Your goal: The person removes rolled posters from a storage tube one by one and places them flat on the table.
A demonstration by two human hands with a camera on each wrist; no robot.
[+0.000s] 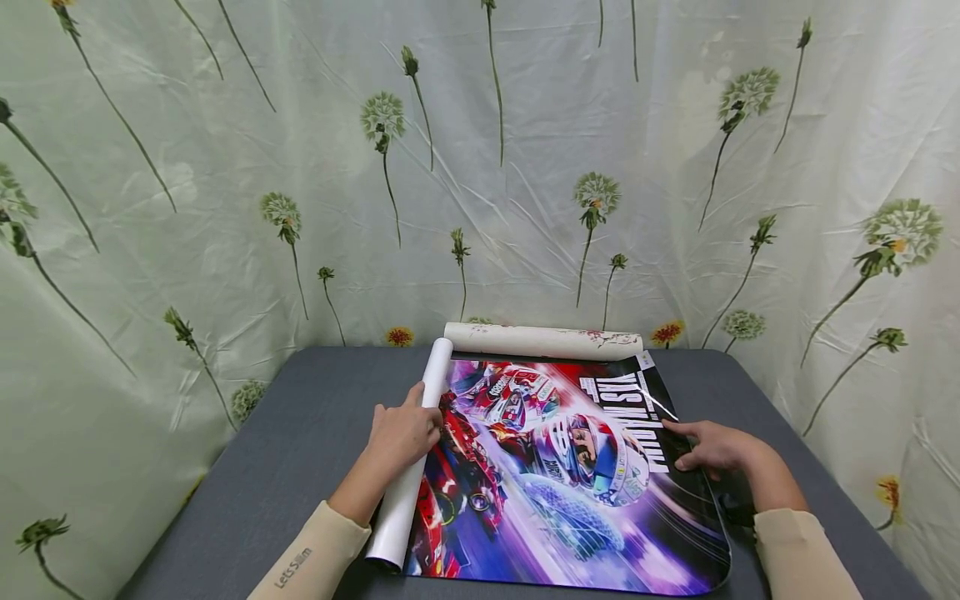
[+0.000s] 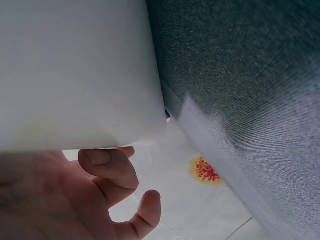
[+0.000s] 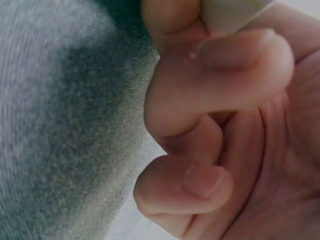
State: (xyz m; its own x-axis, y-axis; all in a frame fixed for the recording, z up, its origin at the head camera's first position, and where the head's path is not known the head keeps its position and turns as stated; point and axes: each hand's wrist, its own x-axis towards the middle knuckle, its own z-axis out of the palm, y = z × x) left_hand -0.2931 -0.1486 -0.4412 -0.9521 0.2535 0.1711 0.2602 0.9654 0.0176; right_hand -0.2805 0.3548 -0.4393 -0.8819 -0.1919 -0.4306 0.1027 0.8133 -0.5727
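A glossy racing poster [image 1: 570,533] with helmets and red cars lies partly unrolled on the table in the head view. Its left side is still a white roll [image 1: 401,508], running front to back. My left hand [image 1: 397,435] holds this roll from above, the index finger pointing along it. In the left wrist view the white roll [image 2: 75,75] covers the upper left, above bent fingers [image 2: 112,170]. At the poster's right edge my right hand [image 1: 720,454] pinches the sheet between thumb and forefinger. The right wrist view shows its other fingers [image 3: 185,192] curled toward the palm.
A second roll [image 1: 543,340], cream with a reddish branch pattern, lies across the far edge of the dark grey table [image 1: 300,450]. Behind hangs a pale curtain [image 1: 480,192] printed with dandelions. Dark grey cloth surface extends on both sides of the poster.
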